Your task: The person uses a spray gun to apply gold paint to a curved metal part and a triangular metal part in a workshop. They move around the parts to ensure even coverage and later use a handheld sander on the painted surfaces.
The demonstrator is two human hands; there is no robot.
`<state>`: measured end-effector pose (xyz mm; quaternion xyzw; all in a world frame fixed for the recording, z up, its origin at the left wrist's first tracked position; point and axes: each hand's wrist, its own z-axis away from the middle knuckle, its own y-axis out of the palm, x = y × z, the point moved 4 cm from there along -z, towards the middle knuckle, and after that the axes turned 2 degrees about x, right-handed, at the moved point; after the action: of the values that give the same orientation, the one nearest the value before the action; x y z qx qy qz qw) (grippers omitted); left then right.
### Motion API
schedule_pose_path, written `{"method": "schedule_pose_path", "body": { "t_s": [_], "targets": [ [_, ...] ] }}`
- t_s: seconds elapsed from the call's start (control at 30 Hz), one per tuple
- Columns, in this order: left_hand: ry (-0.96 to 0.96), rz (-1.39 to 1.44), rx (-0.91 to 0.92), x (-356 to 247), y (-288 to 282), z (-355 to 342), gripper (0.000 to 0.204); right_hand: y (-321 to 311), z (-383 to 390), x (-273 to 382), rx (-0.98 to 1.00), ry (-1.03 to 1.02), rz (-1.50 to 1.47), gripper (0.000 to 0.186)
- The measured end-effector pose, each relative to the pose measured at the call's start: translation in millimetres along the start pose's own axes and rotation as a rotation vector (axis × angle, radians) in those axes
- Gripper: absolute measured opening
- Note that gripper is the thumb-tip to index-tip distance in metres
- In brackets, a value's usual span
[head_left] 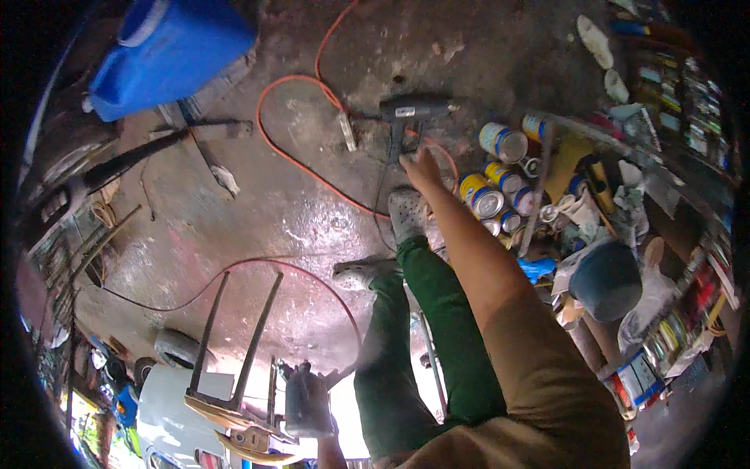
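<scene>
My right arm reaches far forward, and my right hand (422,169) is closed around the grip of a dark, pistol-shaped power tool (418,109). Its body lies crosswise above the floor, with a narrow tip pointing right; whether it rests on the floor I cannot make out. A thin dark cord drops from the grip toward my shoe. At the bottom edge, a strip of my left forearm (330,453) shows beside a dark grey container-like object (308,402). The fingers of that hand are hidden, so any hold on the object is unclear.
An orange hose (269,141) loops over the concrete floor. Several paint cans (483,199) stand right of my shoes (406,213). A dark bucket (605,280) and clutter lie farther right. A blue jug (180,55) is far left; an upturned stool (223,352) and tire (178,348) are near left.
</scene>
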<state>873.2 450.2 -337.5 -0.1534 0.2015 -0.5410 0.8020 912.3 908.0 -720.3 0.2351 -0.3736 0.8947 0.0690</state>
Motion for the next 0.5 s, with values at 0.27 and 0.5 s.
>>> {"method": "schedule_pose_path", "body": {
  "t_s": [0.27,0.5],
  "targets": [
    [-0.387,-0.707,0.325,32.0,25.9,-11.2,0.038,54.5,-95.4,-2.6,-0.122,0.163,0.025,0.087],
    [-0.135,-0.104,0.272,122.8,75.8,47.3,0.040,44.2,-92.7,-43.6,-0.034,0.069,-0.308,0.072]
  ]
}}
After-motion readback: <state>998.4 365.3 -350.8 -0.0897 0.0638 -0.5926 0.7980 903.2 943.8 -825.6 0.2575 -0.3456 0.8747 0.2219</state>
